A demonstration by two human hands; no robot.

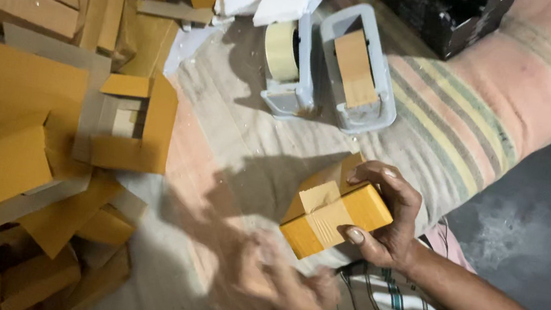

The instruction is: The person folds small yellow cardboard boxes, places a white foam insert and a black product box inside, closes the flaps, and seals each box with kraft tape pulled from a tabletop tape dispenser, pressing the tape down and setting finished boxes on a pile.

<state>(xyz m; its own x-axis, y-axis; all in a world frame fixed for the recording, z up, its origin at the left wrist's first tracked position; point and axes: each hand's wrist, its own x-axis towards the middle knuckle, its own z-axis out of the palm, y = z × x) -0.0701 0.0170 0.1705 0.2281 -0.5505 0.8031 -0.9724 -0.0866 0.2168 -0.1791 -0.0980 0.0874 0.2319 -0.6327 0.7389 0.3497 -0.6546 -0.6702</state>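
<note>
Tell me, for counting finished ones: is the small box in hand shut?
Shut: the small yellow box in the right hand has flaps down under tape.

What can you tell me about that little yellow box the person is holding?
The small box is yellow-orange cardboard, closed into a squat block. A strip of pale tan tape runs over its top flaps and down the near side. It is held tilted, one corner pointing down, above the cloth-covered surface. The right hand grips it, thumb on the near end and fingers wrapped over the far edge. The left hand is blurred just below it and seems not to touch it.
</note>
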